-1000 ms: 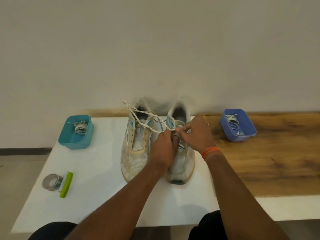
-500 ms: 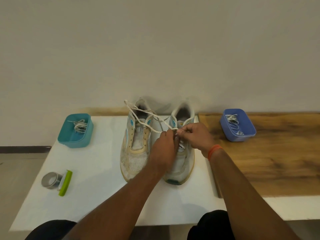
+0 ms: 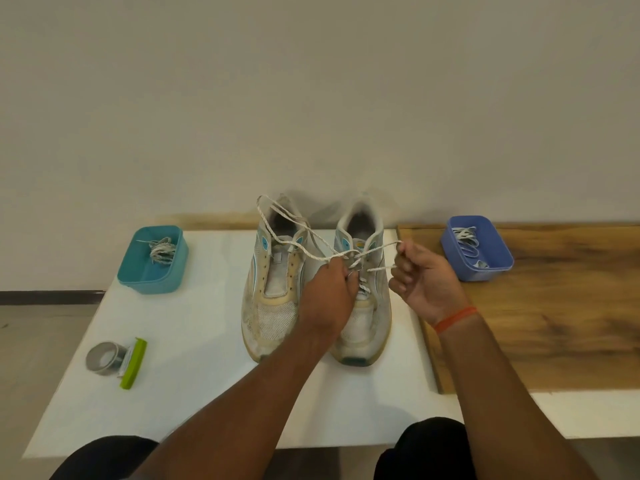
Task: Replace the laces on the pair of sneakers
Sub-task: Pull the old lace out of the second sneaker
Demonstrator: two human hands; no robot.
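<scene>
Two worn white sneakers stand side by side on the white table, toes toward me. The left sneaker (image 3: 273,289) has bare eyelets. The right sneaker (image 3: 372,306) is partly laced with a white lace (image 3: 304,252). My left hand (image 3: 330,292) rests over the right sneaker's eyelets and pinches the lace there; a long loose length of it loops back over the left sneaker. My right hand (image 3: 420,275), off to the right of the shoe, grips the other lace end, drawn out sideways.
A teal tub (image 3: 138,275) at the back left holds a bundled lace. A blue tub (image 3: 498,258) with laces sits on the wooden board (image 3: 554,323) at right. A tape roll (image 3: 102,358) and a green tool (image 3: 133,363) lie at the front left of the white table (image 3: 194,341).
My right hand has moved rightward away from the shoe, drawing its lace end out. The left hand has stayed over the eyelets.
</scene>
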